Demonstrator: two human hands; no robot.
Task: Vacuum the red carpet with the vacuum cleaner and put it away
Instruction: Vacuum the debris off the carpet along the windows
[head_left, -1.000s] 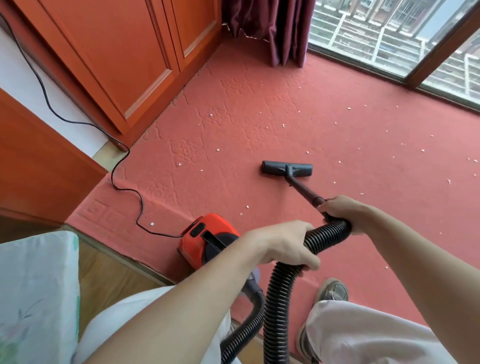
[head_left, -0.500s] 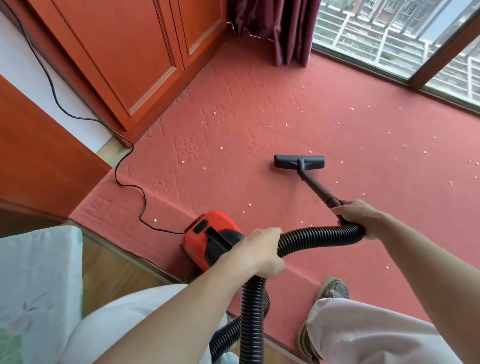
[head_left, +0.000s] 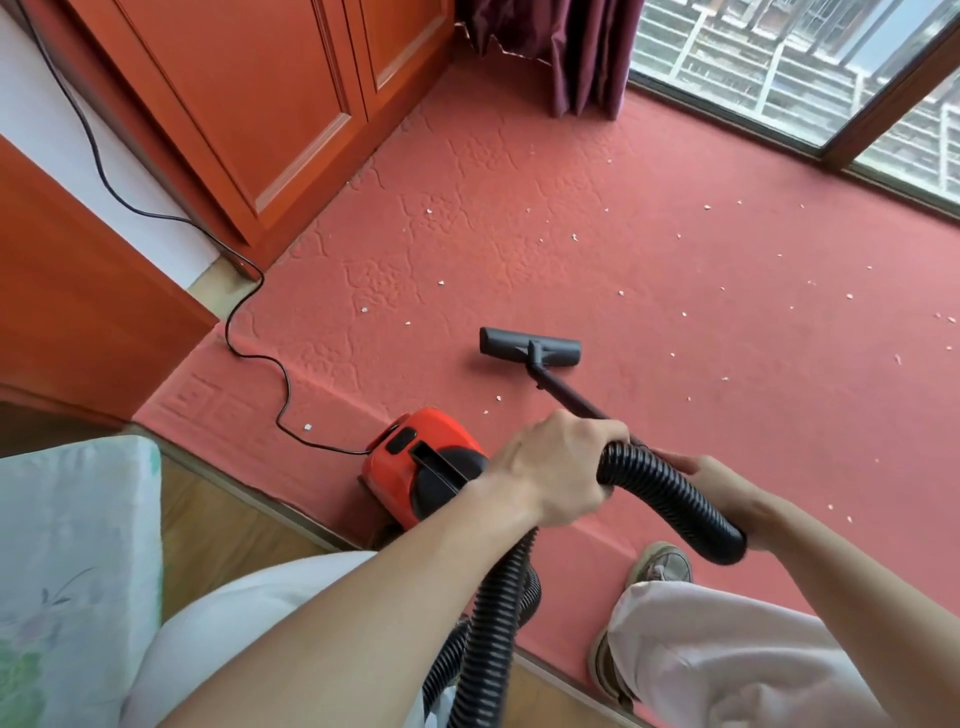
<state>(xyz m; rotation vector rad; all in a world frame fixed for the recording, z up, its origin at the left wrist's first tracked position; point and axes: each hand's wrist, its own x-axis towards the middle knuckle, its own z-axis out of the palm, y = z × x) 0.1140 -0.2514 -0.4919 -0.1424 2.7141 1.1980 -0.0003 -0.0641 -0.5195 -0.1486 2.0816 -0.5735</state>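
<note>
My left hand (head_left: 558, 470) is clenched over the ribbed black hose (head_left: 670, 499) at frame centre, knuckles up, forearm entering from the lower left. My right hand (head_left: 727, 486), at centre right, cups the same hose from beneath and behind, fingers wrapped along its far side; its forearm enters from the lower right. Between the two grips the hose arches and bends down toward the right hand; below the left hand it drops to the bottom edge of the frame. The dark wand (head_left: 566, 392) emerges from behind the left hand and runs up and left to the floor nozzle (head_left: 530, 348), which lies flat on the red carpet (head_left: 675, 322) just above centre. The orange-red vacuum cleaner body (head_left: 415, 462) sits at the carpet's near edge, just left of the left hand, its black power cord (head_left: 260, 332) snaking to the upper left past the wooden cabinet (head_left: 270, 104). White scraps (head_left: 623, 292) dot the carpet, mostly right of the nozzle. A shoe (head_left: 662, 566) rests on the carpet at lower right.
</note>
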